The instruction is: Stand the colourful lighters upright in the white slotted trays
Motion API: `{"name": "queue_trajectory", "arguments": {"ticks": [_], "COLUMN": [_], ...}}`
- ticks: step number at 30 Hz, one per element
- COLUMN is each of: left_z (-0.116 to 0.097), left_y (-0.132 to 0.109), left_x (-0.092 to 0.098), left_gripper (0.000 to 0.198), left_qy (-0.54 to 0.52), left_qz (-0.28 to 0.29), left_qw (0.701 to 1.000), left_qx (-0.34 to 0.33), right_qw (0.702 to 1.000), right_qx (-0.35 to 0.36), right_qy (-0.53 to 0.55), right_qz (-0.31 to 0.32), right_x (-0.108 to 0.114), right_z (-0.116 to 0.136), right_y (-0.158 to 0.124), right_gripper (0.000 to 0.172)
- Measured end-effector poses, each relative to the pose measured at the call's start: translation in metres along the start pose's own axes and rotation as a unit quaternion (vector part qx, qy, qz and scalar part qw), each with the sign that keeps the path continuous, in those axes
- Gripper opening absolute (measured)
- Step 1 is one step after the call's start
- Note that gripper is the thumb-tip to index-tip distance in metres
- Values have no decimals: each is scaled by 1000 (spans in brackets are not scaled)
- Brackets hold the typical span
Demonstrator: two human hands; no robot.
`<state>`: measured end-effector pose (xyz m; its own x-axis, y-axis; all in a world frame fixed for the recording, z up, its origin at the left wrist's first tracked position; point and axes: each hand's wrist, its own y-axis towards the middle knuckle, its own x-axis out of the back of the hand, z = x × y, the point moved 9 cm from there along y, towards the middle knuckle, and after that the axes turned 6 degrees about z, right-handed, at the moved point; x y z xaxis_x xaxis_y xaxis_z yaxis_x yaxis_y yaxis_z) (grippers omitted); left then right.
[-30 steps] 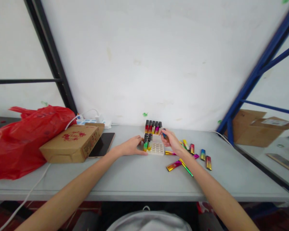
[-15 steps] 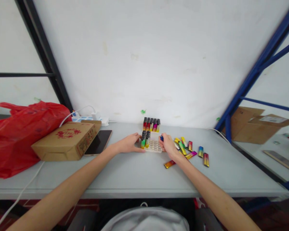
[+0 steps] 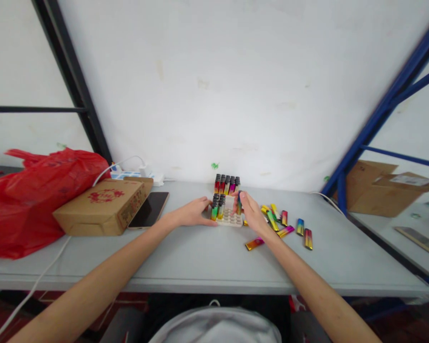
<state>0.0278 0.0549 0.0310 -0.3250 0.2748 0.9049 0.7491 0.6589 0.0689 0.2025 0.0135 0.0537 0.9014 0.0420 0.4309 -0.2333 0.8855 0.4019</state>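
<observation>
My left hand (image 3: pixel 193 212) grips the left side of a small white holder tray (image 3: pixel 232 220), its thumb along the front corner. Two rows of upright lighters (image 3: pixel 217 207) with black tops stand at the tray's left; the slots to their right show bare. My right hand (image 3: pixel 250 212) is closed round a blue lighter (image 3: pixel 239 204), held upright over the tray's right side. The lighter's lower end is partly hidden by the fingers. Loose lighters (image 3: pixel 272 221) in several colours lie right of the tray, some behind my right wrist.
Behind the tray, against the wall, stands a full block of lighters (image 3: pixel 227 184). A phone (image 3: pixel 149 210), a cardboard box (image 3: pixel 96 209), a red plastic bag (image 3: pixel 39 200) and a power strip (image 3: pixel 157 180) occupy the left. Blue shelf posts (image 3: pixel 343 190) stand at the right.
My right hand has turned and shifted slightly, bringing the blue lighter upright over the tray, where more of it shows. My left hand keeps its hold. The whole view has shifted a little.
</observation>
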Motion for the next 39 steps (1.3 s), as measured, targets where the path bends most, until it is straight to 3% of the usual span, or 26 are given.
{"name": "queue_trajectory", "arguments": {"ticks": [3,6,10,15,20,26,29,34,37,39], "left_z": [0,1,2,0,0,3,3,2,2,2], "left_y": [0,0,0,0,0,1,0,0,0,1], "left_x": [1,1,-1,0,-1,0,1,1,1,1], "left_gripper": [66,66,67,68,65,62,62,67,69,69], "left_qy": [-6,2,14,19,23,6,3,5,-3,-8], "left_qz": [-7,-6,4,0,-2,-17,-13,0,3,5], "left_qw": [1000,1000,1000,1000,1000,1000,1000,1000,1000,1000], "left_qx": [-3,-4,1,-5,-10,-10,-3,8,9,8], "right_qw": [991,982,987,995,993,955,938,929,921,912], "right_qx": [60,46,6,-22,-3,18,25,15,-29,-72], "right_qy": [-109,-181,-155,-94,-115,-292,-342,-368,-389,-403], "right_qz": [-41,-32,-44,0,30,41,45,45,5,-8], "right_x": [7,3,1,-12,-25,-40,-40,-13,31,61], "right_z": [22,26,21,9,3,4,9,11,0,-15], "right_y": [-4,-6,-8,-4,-3,3,6,2,-1,-2], "right_gripper": [56,51,50,48,49,43,48,63,61,50]}}
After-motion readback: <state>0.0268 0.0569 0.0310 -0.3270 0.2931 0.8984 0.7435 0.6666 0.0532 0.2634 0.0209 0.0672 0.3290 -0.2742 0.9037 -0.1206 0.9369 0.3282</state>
